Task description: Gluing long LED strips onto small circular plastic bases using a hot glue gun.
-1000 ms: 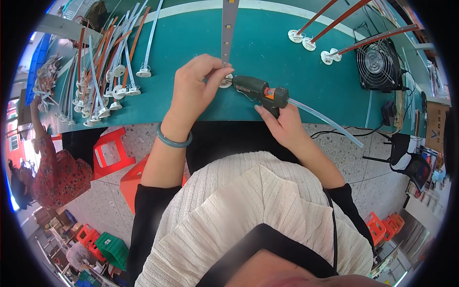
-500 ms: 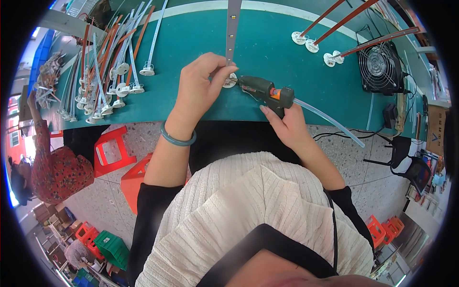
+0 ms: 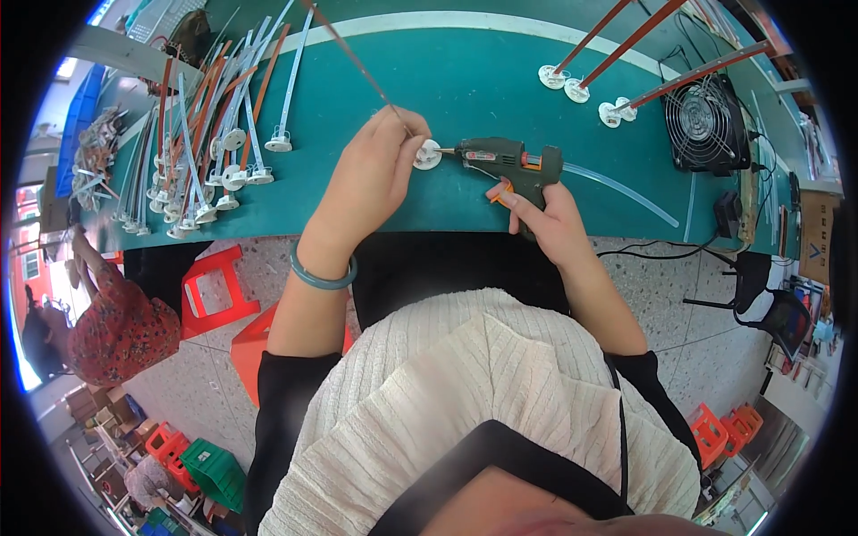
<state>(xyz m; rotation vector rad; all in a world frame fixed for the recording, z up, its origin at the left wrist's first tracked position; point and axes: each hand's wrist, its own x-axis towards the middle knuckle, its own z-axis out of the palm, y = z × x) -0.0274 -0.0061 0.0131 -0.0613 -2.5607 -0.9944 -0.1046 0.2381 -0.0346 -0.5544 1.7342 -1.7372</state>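
Note:
My left hand [image 3: 375,179] is closed, its fingertips pinching the lower end of a thin LED strip [image 3: 355,59]. The strip rises to the upper left, seen almost edge-on. Right beside those fingertips is a white round base [image 3: 429,155], partly covered by them. My right hand [image 3: 547,219] is wrapped round the grip of a dark green glue gun [image 3: 500,157], fingers at its orange trigger. Its nozzle points left and reaches the base's right side; whether it touches cannot be made out. A clear glue stick [image 3: 617,188] trails from the gun's rear.
Many strips on white bases [image 3: 234,177] crowd the table's left. Several brown strips [image 3: 617,49] stand on bases at the far right, near a black fan [image 3: 706,123]. Red stools [image 3: 214,290] stand below the table's edge. Another person [image 3: 121,326] works at the left.
The LED strip has turned from face-on to nearly edge-on and now leans left. The glue gun has swung more level, and more of its orange trigger shows.

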